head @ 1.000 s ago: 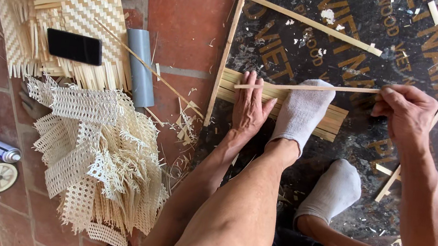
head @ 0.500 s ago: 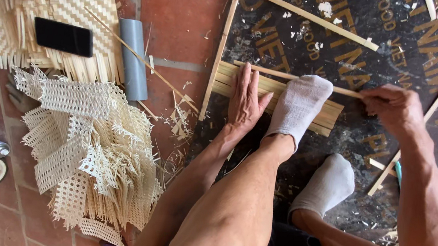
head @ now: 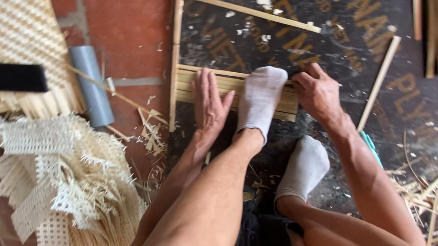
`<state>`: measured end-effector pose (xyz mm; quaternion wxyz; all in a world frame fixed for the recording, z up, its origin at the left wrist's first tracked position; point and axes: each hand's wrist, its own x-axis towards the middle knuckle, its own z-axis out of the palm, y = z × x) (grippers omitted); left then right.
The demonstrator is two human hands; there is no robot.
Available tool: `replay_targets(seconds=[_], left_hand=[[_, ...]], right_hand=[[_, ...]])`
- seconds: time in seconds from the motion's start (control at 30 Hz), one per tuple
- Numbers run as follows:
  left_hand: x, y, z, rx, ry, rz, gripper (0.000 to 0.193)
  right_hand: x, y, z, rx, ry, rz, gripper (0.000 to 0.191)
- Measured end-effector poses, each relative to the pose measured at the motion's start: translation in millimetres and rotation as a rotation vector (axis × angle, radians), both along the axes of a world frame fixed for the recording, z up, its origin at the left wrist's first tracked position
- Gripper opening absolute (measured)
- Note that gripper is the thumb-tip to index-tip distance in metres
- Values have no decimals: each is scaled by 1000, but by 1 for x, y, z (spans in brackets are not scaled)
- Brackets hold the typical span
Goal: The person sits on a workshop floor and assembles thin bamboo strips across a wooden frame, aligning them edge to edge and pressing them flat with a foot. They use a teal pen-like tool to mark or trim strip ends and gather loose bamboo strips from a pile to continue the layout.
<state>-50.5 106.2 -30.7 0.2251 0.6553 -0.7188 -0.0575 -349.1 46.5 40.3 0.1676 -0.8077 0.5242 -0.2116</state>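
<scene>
Two hands on a row of strips

Several pale strips (head: 233, 91) lie side by side, flat on a dark board (head: 348, 50), pinned in the middle by a foot in a grey sock (head: 260, 103). The left hand (head: 207, 102) lies flat on the strips' left part, fingers (head: 204, 83) stretched out and together, grasping nothing. The right hand (head: 318, 93) rests at the strips' right end, fingers curled down onto the top edge; whether they pinch a strip cannot be told. A second socked foot (head: 304, 168) stands nearer the body. Loose sticks (head: 253, 12) lie on the board. Left of it is red brick floor (head: 126, 24), with a grey tube (head: 91, 89), woven mats (head: 16, 17), a black block (head: 14, 76) and frayed weave scraps (head: 59, 176).
</scene>
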Motion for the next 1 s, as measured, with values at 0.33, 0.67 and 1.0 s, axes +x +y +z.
replay_targets(seconds=[0.33,0.67,1.0], left_hand=[[-1,5,18,3,20,-21,78],[2,-1,24,-19,-71,-49,72],[6,-12,3,62,-50,7,75]], right_hand=[[-7,7,-3,36,-31,41,10],[-189,-112,-14,-5,808,-391,8],[-175,-122,-31,125,766,-283,16]])
